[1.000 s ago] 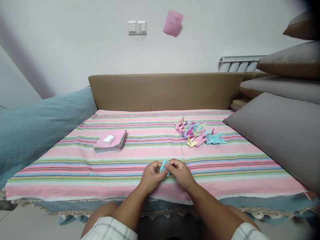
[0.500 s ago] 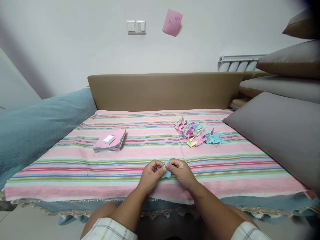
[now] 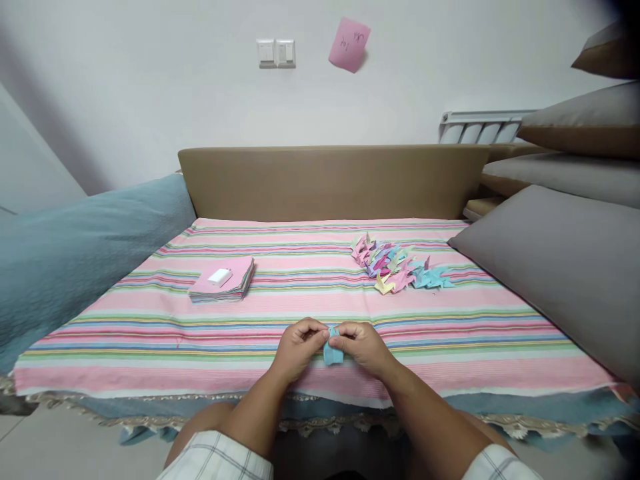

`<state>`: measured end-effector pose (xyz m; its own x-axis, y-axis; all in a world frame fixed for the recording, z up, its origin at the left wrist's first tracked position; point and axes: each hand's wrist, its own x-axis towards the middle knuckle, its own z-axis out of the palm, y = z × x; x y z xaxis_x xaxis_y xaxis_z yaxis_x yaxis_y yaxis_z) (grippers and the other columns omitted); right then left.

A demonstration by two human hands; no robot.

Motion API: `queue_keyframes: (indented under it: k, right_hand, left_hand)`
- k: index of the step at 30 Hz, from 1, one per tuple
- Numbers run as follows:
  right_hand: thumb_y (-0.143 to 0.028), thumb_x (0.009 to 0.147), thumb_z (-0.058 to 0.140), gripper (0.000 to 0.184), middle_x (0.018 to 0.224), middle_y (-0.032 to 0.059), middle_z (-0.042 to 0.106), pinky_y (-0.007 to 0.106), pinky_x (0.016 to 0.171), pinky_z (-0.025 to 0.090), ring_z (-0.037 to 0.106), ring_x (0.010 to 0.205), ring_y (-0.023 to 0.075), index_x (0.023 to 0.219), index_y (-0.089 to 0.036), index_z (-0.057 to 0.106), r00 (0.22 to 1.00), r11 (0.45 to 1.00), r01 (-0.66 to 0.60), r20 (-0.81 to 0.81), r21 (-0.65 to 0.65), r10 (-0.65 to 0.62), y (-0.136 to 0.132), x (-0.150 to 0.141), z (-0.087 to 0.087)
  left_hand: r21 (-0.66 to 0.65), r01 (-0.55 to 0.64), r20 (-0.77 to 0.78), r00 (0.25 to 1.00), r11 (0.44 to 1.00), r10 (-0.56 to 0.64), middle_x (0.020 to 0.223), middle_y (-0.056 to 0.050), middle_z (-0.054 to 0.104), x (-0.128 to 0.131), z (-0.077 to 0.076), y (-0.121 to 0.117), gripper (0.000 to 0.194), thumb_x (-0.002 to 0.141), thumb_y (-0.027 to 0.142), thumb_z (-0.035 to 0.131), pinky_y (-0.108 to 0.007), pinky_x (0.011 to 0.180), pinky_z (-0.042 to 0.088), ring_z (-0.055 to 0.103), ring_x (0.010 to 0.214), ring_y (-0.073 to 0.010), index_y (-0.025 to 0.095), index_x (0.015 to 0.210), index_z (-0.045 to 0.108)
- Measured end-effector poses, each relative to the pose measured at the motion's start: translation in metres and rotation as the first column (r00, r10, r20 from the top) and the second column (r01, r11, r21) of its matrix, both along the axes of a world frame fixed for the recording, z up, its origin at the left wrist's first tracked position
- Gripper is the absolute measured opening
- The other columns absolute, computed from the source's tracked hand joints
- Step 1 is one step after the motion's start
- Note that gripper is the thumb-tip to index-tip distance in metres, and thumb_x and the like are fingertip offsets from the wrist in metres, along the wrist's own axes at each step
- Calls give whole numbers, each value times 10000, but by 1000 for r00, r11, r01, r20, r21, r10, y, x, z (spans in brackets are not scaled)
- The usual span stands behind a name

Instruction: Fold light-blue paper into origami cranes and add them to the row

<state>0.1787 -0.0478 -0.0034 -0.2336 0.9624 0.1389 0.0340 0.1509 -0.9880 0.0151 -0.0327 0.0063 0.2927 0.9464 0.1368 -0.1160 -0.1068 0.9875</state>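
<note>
A small piece of folded light-blue paper (image 3: 333,355) is pinched between my two hands, low in the middle of the view. My left hand (image 3: 299,347) grips its upper left edge between thumb and forefinger. On the other side, my right hand (image 3: 364,345) holds the upper right part, thumb toward me. The paper's lower end hangs below my thumbs; its upper folds are partly hidden by my fingers. Beyond the hands, to the right, lies a heap of folded paper cranes (image 3: 395,267) in pink, blue, purple, green and yellow.
On the left a stack of coloured paper (image 3: 240,287) bears a small white block (image 3: 220,277). A striped cloth (image 3: 300,300) covers the seat. Grey cushions (image 3: 560,260) line the right side; a blue bolster (image 3: 100,240) lies left. The brown backrest (image 3: 325,183) stands behind.
The blue paper has turned in my fingers: first a narrow, slanted piece, it now shows a broader flat face hanging below my thumbs. Both hands stay in nearly the same place.
</note>
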Motion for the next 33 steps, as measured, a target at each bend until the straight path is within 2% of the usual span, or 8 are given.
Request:
queue_keyframes:
  k: [4,11,15,19,23,25,29,33]
  right_hand:
    - [-460,684,681,307,604,-10,567,227,570,372,480,597,115,651,-155,684,999,999,29,40,17,-29,0,0,0]
    - [-448,709,658,301,608,-3,580,227,564,381,490,592,118,655,-152,672,997,999,52,60,12,-52,-2,-2,3]
    - [-453,719,651,310,585,-23,542,216,526,353,452,552,98,661,-150,627,999,999,39,14,-24,-38,-2,-2,0]
    - [-470,713,656,323,595,-34,527,217,530,350,444,548,92,676,-154,600,998,998,17,-64,-59,-21,-1,-2,-3]
    - [-496,694,666,345,607,-33,537,228,543,354,446,549,96,696,-159,593,986,992,68,-143,-108,-83,2,-1,-2]
    - [-498,685,676,351,600,-38,525,227,543,348,435,544,91,682,-162,574,979,989,93,-171,-116,-112,2,0,-2]
    - [-502,685,676,358,578,-54,491,215,515,319,400,515,79,685,-172,537,966,986,73,-235,-150,-108,2,-1,0]
    - [-505,685,674,361,573,-53,489,214,509,314,393,509,77,695,-169,542,965,986,53,-245,-160,-91,0,-2,0]
  left_hand:
    - [-34,-1,-6,1000,999,1,618,14,571,3,2,-2,269,638,385,721,-211,583,396,487,588,-92,141,654,610]
    - [-170,-39,114,992,985,59,606,53,518,11,-10,-3,290,630,382,732,-188,544,352,436,545,-62,152,676,562]
    - [-233,-18,185,981,972,62,559,69,476,16,-10,-6,309,620,376,742,-178,506,328,395,493,-46,155,663,530]
    - [-281,36,235,972,959,32,594,68,476,14,-8,-7,351,628,409,739,-180,503,351,424,507,-53,172,721,499]
    - [-213,204,132,975,956,-179,709,41,553,7,-12,-4,483,526,338,822,-191,548,373,496,587,-73,182,850,500]
    - [-192,244,33,970,951,-242,701,29,562,5,-14,-3,469,512,318,832,-193,557,362,498,589,-72,159,819,516]
    - [-204,254,-25,964,945,-264,580,43,520,8,-17,-5,383,603,412,763,-209,519,344,455,509,-70,142,725,520]
    - [-203,218,-60,970,955,-234,534,53,507,11,-18,-7,391,602,436,752,-214,500,338,443,475,-73,155,685,493]
